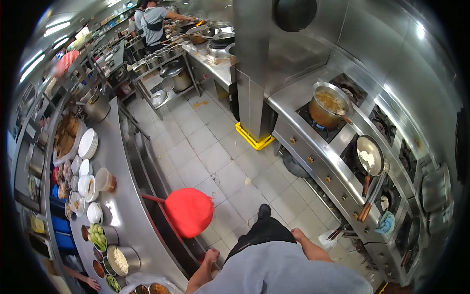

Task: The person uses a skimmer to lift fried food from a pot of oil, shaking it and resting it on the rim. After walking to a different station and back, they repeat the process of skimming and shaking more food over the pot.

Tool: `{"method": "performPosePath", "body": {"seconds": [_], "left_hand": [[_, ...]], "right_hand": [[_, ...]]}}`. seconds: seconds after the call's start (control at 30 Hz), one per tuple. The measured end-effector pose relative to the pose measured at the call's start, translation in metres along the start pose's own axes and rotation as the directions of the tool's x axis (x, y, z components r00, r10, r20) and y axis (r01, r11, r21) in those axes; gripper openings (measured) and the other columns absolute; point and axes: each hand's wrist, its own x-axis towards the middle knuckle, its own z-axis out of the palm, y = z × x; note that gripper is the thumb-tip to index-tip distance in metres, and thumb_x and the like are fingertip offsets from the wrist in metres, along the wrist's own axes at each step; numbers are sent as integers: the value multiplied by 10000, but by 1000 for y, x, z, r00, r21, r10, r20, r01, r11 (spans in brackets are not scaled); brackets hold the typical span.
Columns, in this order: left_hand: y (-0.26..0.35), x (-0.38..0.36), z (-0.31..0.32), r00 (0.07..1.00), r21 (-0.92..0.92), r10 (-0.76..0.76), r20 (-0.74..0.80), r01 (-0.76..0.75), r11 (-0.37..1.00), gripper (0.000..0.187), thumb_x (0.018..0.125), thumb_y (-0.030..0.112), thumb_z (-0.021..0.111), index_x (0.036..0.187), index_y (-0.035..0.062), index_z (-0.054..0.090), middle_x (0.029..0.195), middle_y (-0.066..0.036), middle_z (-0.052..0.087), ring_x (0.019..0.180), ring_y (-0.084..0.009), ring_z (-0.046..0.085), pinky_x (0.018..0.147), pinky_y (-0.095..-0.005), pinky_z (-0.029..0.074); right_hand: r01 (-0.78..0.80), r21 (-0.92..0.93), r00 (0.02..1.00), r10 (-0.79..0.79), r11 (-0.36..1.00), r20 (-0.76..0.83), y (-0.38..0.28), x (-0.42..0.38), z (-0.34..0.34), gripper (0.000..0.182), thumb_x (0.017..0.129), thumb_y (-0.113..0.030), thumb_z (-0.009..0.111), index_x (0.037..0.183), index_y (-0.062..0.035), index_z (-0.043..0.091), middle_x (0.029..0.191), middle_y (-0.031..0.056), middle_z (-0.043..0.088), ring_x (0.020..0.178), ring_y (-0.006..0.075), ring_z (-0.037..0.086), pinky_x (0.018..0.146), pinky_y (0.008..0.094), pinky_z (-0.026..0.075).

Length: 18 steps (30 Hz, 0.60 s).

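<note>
My left hand (211,256) is curled closed at my left side, beside the steel counter (147,245), with no object showing in it. A round red stool seat (189,212) is just ahead of it. By my right thigh hangs my right hand (296,234), its fingers curled in and nothing visible in them. It is nearest to the stove front (320,171), with a gap of floor between. The palms of both hands are hidden.
On the stove stand a pot of bubbling liquid (328,104) and a pan with white food (370,156). Bowls (88,143) and ingredient containers (123,259) line the left counter. A co-worker's hand (92,283) rests low left; people (152,24) work behind. Yellow guard (254,140) edges the pillar.
</note>
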Motion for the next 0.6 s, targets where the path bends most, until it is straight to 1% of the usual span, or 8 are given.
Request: {"method": "performPosePath", "body": {"seconds": [0.03,0.1,0.13,0.2,0.3,0.4,0.5,0.6], "left_hand": [[5,9,-4,998,28,53,19,-54,998,292,723,248,514,795,-13,624,688,-169,612,636,-275,608,607,-377,478],[16,24,-13,985,92,155,78,-162,982,294,729,242,526,844,-5,636,737,-170,639,662,-281,629,614,-376,487],[34,21,-21,993,32,91,73,-93,995,293,733,237,531,857,-6,637,740,-165,644,662,-274,633,613,-369,490],[74,21,-32,997,-84,-38,73,44,996,292,741,228,542,882,-8,638,747,-155,653,662,-259,640,611,-355,496],[108,48,-39,996,-14,88,-11,-89,996,288,757,221,555,897,-20,631,717,-134,644,634,-215,633,600,-326,500],[156,51,-44,990,-4,143,17,-143,990,290,761,216,563,916,-20,627,703,-115,639,620,-189,626,589,-313,499],[196,59,-44,992,21,120,46,-121,992,290,756,212,572,923,-17,631,724,-119,648,644,-193,634,601,-312,501],[232,69,-42,990,148,113,87,-125,981,281,762,211,571,914,-16,639,746,-128,656,664,-206,642,623,-324,504]], "right_hand": [[10,-5,1000,-10,1000,-11,-3,4,-3,215,665,-172,612,750,18,666,590,143,611,508,229,611,482,342,492],[-10,11,1000,10,1000,-13,-9,12,-12,225,703,-179,561,771,5,673,574,139,597,487,215,578,475,349,460],[-28,24,999,28,999,-16,-12,11,-19,236,723,-182,535,782,-2,676,566,137,590,476,208,561,472,353,443],[9,-18,1000,-9,1000,-7,-12,24,-26,233,702,-185,526,739,-5,670,565,145,592,476,223,582,472,357,459],[51,-27,999,-51,998,12,-23,39,-44,231,681,-199,533,695,-7,663,566,154,594,466,232,584,469,360,466],[35,5,999,-35,999,3,-38,54,-62,225,678,-195,537,672,-4,656,553,158,585,453,232,579,459,357,468],[-34,88,999,37,996,-32,-45,70,-78,214,691,-180,541,668,2,651,552,147,584,456,225,578,448,344,470],[-61,156,995,73,986,-68,-31,95,-91,203,708,-169,549,669,4,649,569,126,595,470,215,581,445,331,476]]}}
